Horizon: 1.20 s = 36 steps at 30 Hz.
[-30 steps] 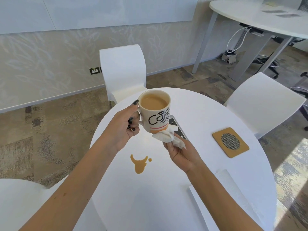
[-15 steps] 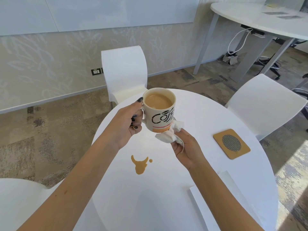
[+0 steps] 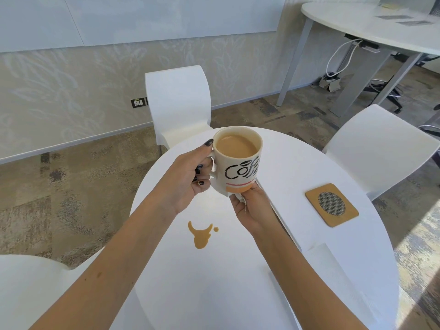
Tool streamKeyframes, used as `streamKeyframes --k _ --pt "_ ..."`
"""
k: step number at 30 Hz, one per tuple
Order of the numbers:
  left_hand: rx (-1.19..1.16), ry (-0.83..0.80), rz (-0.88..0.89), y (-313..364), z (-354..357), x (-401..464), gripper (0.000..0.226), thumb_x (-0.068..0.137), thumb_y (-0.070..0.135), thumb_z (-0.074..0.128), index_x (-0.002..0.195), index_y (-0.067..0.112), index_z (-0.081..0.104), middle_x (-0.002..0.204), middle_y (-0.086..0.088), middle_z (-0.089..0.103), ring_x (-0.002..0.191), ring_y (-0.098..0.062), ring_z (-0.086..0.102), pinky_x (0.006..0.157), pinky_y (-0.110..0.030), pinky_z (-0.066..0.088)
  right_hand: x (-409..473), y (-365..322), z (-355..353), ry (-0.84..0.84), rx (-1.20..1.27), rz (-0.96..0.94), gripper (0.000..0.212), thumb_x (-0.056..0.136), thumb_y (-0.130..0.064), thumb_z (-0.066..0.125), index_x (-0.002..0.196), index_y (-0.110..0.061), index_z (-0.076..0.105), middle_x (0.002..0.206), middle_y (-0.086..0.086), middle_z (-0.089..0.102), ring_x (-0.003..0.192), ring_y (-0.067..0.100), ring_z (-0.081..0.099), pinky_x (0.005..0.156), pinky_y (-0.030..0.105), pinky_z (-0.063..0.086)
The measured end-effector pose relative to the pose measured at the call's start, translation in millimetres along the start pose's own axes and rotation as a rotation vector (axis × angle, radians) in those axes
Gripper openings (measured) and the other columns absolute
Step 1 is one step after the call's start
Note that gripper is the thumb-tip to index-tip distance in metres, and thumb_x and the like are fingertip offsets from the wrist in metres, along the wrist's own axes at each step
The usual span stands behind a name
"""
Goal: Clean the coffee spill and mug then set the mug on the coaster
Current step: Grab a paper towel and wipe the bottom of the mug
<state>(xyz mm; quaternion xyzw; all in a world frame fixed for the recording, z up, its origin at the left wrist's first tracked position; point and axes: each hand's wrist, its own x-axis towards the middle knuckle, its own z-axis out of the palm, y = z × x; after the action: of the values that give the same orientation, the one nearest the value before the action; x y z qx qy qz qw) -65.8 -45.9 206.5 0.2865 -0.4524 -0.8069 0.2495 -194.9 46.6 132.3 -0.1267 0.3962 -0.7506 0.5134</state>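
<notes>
My left hand (image 3: pixel 190 177) grips the handle of a cream mug (image 3: pixel 240 170) full of milky coffee, held in the air above the round white table (image 3: pixel 297 163). Under the mug's base my right hand (image 3: pixel 252 206) holds a crumpled white tissue (image 3: pixel 234 195) against the bottom of the mug. A brown coffee spill (image 3: pixel 201 235) lies on the table below and left of the mug. The square tan coaster (image 3: pixel 331 204) with a grey mesh disc lies on the table to the right.
White paper napkins (image 3: pixel 333 270) lie flat on the table by my right forearm. White chairs stand behind the table (image 3: pixel 178 103), at its right (image 3: pixel 376 144) and at the near left (image 3: pixel 28 289). A second table (image 3: pixel 371 22) stands at the back right.
The mug has risen slightly and come closer. My right hand has moved up with the tissue from beside the mug's lower side to under its base.
</notes>
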Motion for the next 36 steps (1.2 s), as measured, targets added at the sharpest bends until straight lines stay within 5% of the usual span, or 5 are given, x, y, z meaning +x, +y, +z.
streamKeyframes --k 14,21,24,31,36 --pt "0.034 0.045 0.015 -7.4 -11.2 5.1 0.040 0.094 0.033 0.055 0.060 0.024 0.035 0.058 0.007 0.023 0.047 -0.009 0.018 0.045 -0.021 0.021 2.8 16.2 4.3 -0.145 0.105 0.215 0.045 0.090 0.019 0.033 0.124 -0.002 0.055 0.119 0.014 0.065 0.109 0.024 0.063 0.094 0.031 0.053" --pt "0.083 0.066 0.007 -15.5 -15.7 9.2 0.041 0.095 0.032 0.053 0.060 0.024 0.034 0.059 0.006 0.022 0.048 -0.010 0.019 0.045 -0.019 0.024 -13.5 30.5 0.0 -0.081 0.375 0.378 0.028 0.073 0.009 0.061 0.100 0.008 0.069 0.101 0.025 0.070 0.086 0.031 0.071 0.062 0.026 0.059" --pt "0.094 0.080 -0.003 -16.9 -19.5 10.7 0.042 0.096 0.030 0.052 0.059 0.023 0.031 0.058 0.006 0.023 0.049 -0.010 0.018 0.045 -0.020 0.022 -21.4 27.1 -7.3 -0.107 0.521 0.447 0.054 0.056 0.012 0.081 0.106 0.018 0.061 0.107 0.033 0.065 0.090 0.039 0.070 0.062 0.033 0.061" --pt "0.110 0.091 0.006 -17.1 -32.3 14.1 0.040 0.096 0.029 0.051 0.064 0.023 0.027 0.060 0.006 0.022 0.050 -0.011 0.018 0.047 -0.022 0.020 -23.7 8.4 -49.2 0.108 0.659 0.361 0.036 0.081 0.003 0.049 0.113 0.019 0.054 0.113 0.035 0.059 0.091 0.042 0.068 0.062 0.035 0.061" --pt "0.119 0.091 -0.004 -20.8 -41.1 14.8 0.040 0.096 0.031 0.053 0.066 0.023 0.027 0.063 0.004 0.019 0.049 -0.010 0.018 0.044 -0.020 0.021 -12.5 -14.6 -66.1 0.189 0.094 0.089 0.029 0.087 0.006 0.047 0.107 -0.006 0.063 0.099 0.006 0.072 0.085 0.013 0.071 0.064 0.021 0.057"
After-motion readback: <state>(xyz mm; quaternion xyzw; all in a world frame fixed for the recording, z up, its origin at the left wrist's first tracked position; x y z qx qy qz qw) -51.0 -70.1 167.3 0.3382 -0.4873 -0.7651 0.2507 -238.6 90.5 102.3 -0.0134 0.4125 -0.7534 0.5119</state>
